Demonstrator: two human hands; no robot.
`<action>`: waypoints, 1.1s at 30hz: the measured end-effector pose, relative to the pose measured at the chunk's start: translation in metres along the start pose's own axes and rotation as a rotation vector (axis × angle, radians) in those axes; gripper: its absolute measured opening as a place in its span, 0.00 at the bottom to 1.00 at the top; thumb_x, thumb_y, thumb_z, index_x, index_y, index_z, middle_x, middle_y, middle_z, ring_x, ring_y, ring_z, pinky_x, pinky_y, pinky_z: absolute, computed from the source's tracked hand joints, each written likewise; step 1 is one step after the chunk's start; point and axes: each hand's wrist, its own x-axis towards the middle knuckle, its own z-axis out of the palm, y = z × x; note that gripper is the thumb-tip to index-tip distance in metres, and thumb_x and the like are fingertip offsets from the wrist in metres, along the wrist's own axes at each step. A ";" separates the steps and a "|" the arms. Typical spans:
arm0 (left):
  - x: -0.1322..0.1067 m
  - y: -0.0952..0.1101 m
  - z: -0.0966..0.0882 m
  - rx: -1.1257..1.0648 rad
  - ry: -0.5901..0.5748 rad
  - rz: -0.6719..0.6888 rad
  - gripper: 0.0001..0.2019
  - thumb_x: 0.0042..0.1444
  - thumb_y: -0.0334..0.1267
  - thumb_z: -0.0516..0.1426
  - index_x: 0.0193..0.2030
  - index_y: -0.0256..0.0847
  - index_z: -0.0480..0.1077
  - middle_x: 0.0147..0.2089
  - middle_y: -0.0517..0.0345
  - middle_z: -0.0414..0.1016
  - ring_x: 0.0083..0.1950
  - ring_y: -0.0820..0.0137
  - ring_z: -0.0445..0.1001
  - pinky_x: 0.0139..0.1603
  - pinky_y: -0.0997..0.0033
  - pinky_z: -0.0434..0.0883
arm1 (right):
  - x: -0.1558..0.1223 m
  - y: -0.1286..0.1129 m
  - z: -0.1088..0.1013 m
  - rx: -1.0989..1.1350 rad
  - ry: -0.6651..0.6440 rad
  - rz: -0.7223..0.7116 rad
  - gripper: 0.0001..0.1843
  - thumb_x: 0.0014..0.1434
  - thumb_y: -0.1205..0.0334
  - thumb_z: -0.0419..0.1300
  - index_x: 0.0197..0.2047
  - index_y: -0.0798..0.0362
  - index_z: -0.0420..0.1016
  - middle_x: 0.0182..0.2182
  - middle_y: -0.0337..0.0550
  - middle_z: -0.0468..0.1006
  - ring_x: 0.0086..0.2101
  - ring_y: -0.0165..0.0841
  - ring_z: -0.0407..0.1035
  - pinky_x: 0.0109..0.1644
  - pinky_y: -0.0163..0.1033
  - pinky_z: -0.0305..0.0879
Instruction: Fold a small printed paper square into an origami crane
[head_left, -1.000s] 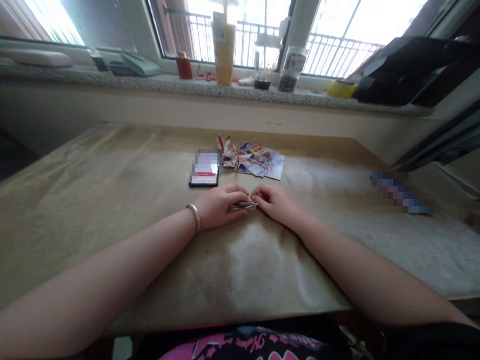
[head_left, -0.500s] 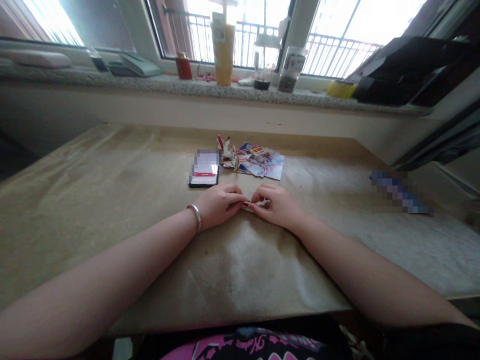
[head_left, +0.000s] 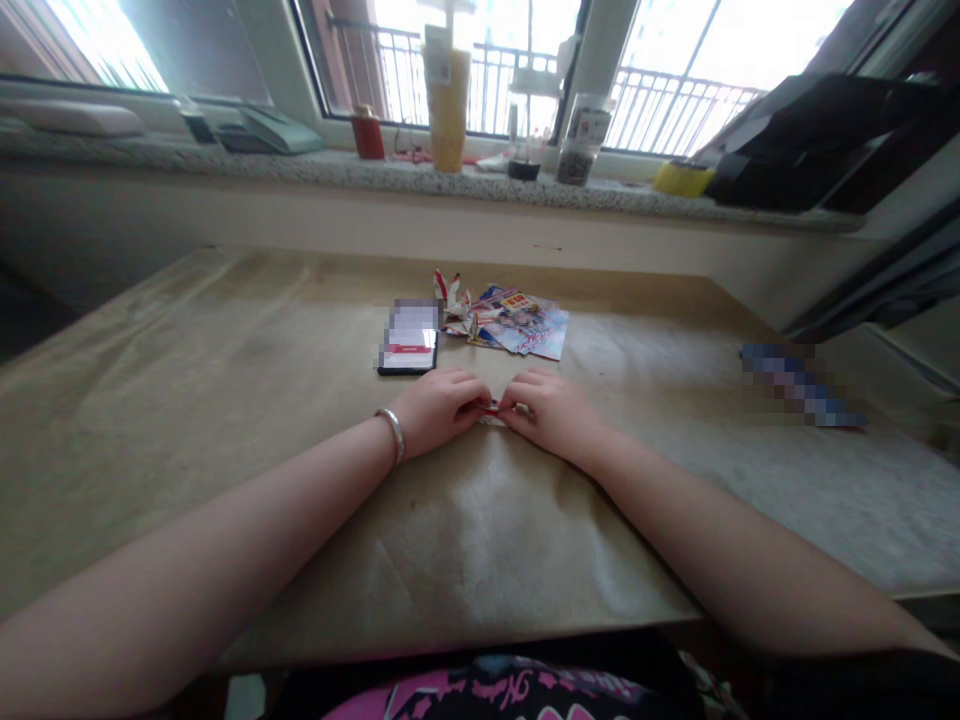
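Observation:
My left hand [head_left: 435, 408] and my right hand [head_left: 551, 412] meet fingertip to fingertip on the paper-covered table [head_left: 225, 400]. Both pinch a small folded piece of printed paper [head_left: 493, 412], red and white, mostly hidden between the fingers. A silver bracelet [head_left: 390, 432] sits on my left wrist. Just beyond the hands lies a black phone [head_left: 409, 340] with its screen lit. To its right lie a stack of colourful printed sheets [head_left: 525, 322] and a few small folded paper figures [head_left: 454, 295].
A blurred bluish object [head_left: 799, 385] lies on the table at the right. The stone windowsill [head_left: 337, 170] behind holds a yellow bottle [head_left: 448, 95], a red jar [head_left: 368, 132], a glass jar [head_left: 581, 140] and a black case [head_left: 810, 140].
The hands have closed in tighter on the folded paper, which now shows less between the fingers. Arms and everything else on the table stay put.

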 end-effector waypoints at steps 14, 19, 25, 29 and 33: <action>-0.005 -0.008 -0.009 -0.056 -0.078 0.123 0.11 0.59 0.36 0.52 0.37 0.42 0.76 0.33 0.55 0.72 0.34 0.73 0.69 0.37 0.76 0.65 | -0.002 0.008 -0.001 0.076 -0.055 -0.124 0.06 0.56 0.59 0.58 0.33 0.50 0.76 0.34 0.41 0.75 0.34 0.30 0.68 0.36 0.33 0.59; -0.005 -0.005 -0.013 0.026 -0.107 0.148 0.11 0.59 0.36 0.52 0.38 0.44 0.76 0.31 0.56 0.69 0.33 0.74 0.67 0.34 0.76 0.63 | -0.003 0.005 -0.004 0.021 -0.069 -0.097 0.07 0.55 0.57 0.59 0.33 0.50 0.75 0.34 0.40 0.75 0.35 0.30 0.68 0.36 0.33 0.59; -0.004 -0.003 -0.015 0.070 -0.122 0.103 0.09 0.57 0.35 0.52 0.32 0.39 0.74 0.30 0.56 0.68 0.33 0.72 0.66 0.34 0.74 0.62 | -0.003 0.001 -0.008 -0.095 -0.086 -0.104 0.07 0.56 0.57 0.57 0.35 0.49 0.75 0.35 0.39 0.76 0.36 0.32 0.68 0.35 0.35 0.57; -0.005 -0.001 -0.015 0.034 -0.122 0.076 0.08 0.56 0.36 0.52 0.33 0.39 0.72 0.31 0.56 0.68 0.33 0.72 0.66 0.34 0.74 0.62 | -0.003 -0.003 -0.009 -0.214 -0.083 -0.100 0.09 0.56 0.57 0.56 0.35 0.50 0.75 0.34 0.41 0.76 0.34 0.33 0.68 0.35 0.36 0.55; -0.005 -0.001 -0.015 -0.026 -0.120 0.064 0.08 0.56 0.38 0.54 0.35 0.38 0.72 0.33 0.56 0.68 0.34 0.72 0.66 0.34 0.74 0.63 | -0.002 -0.006 -0.007 -0.299 -0.060 -0.074 0.09 0.57 0.59 0.54 0.35 0.51 0.75 0.32 0.43 0.76 0.33 0.33 0.68 0.35 0.38 0.55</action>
